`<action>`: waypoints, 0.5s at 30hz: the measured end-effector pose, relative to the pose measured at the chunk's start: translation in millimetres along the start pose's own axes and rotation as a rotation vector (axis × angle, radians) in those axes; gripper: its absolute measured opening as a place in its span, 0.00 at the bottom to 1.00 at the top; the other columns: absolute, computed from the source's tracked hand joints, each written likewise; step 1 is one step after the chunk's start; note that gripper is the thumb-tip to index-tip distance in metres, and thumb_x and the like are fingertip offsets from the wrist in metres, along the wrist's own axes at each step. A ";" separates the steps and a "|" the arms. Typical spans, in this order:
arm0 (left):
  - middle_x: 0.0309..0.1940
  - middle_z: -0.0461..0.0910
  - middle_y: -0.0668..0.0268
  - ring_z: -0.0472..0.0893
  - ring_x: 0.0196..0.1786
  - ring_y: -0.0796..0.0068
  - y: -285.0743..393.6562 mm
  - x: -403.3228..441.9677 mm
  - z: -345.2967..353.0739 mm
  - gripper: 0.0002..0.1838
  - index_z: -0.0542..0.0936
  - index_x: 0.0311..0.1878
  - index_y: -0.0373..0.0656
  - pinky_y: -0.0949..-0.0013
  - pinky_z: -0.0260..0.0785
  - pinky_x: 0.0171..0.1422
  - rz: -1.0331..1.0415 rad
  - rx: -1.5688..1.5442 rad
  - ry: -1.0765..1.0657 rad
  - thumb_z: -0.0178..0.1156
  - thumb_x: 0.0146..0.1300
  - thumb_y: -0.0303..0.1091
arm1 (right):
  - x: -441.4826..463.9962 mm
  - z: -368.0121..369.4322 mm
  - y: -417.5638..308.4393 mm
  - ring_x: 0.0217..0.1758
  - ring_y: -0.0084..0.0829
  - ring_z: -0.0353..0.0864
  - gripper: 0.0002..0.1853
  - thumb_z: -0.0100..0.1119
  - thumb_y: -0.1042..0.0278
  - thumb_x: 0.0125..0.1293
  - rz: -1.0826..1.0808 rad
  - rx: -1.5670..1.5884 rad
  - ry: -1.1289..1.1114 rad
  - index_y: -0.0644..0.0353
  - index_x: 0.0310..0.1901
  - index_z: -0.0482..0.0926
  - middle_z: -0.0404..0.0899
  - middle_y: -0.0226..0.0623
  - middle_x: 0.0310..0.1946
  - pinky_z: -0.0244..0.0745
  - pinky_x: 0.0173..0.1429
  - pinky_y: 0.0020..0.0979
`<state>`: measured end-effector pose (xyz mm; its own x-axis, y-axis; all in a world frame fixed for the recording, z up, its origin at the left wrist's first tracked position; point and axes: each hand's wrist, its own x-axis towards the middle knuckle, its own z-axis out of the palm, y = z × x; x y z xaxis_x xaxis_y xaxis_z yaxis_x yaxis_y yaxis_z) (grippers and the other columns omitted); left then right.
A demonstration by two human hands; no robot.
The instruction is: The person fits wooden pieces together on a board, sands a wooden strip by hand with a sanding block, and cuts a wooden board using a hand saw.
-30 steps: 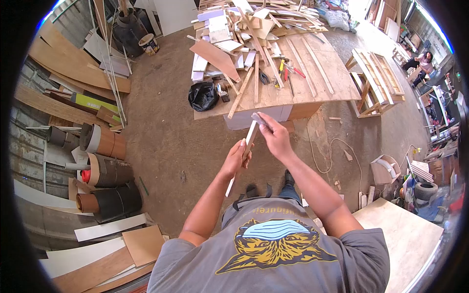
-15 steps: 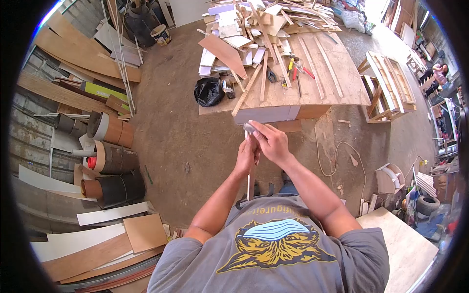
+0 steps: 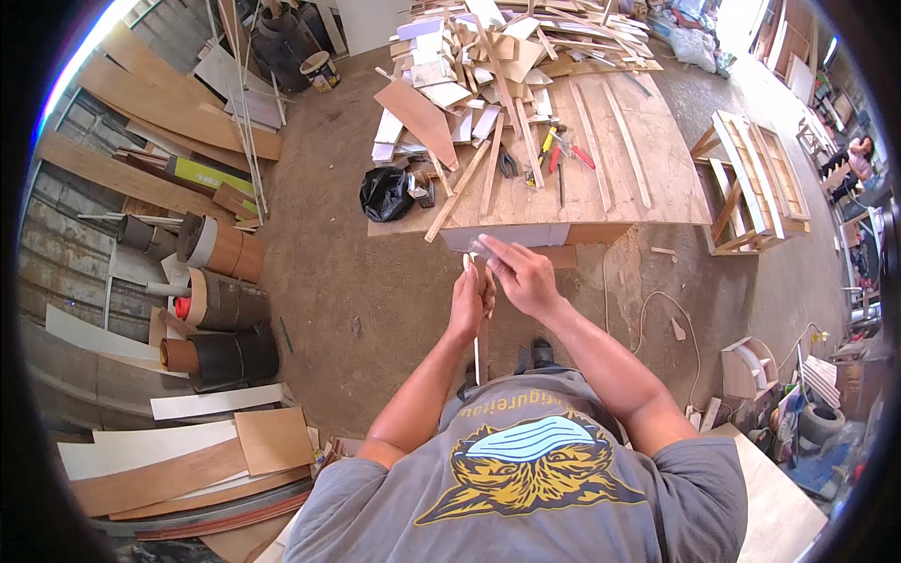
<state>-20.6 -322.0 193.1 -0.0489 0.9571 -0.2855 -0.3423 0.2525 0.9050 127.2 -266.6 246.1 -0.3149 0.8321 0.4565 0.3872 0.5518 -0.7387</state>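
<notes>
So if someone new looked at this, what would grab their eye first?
Probably the messy pile of wood offcuts on the worktable, top centre. The masked animal print on the grey shirt, bottom centre, likely comes next. Between them, the left hand grips a thin strip, with the right hand near its upper end.

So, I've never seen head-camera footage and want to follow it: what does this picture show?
No machine here: a head-worn camera looks forward and down at its wearer, whose grey printed T-shirt fills the bottom. The bare left hand holds a long, narrow, pale-edged wooden strip. The bare right hand pinches a small greyish piece, too small to identify, near the strip's upper end. Ahead, the light-brown wooden table carries a heap of pale wood offcuts, long thin wooden sticks, a crumpled black plastic bag and a red-handled metal tool.
</notes>
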 end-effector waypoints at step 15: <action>0.22 0.67 0.73 0.62 0.17 0.82 -8.9 23.9 62.7 0.31 0.74 0.41 0.48 0.72 0.55 0.20 0.041 -0.044 0.173 0.36 0.83 0.65 | 13.1 -38.7 89.3 0.45 0.43 0.90 0.21 0.64 0.65 0.73 -0.057 0.043 -0.005 0.49 0.67 0.82 0.89 0.42 0.45 0.84 0.47 0.39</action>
<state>40.1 -292.4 197.9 -0.2236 0.9267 -0.3021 -0.3772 0.2036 0.9035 191.2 -204.3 205.3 -0.3397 0.7992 0.4959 0.3309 0.5951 -0.7323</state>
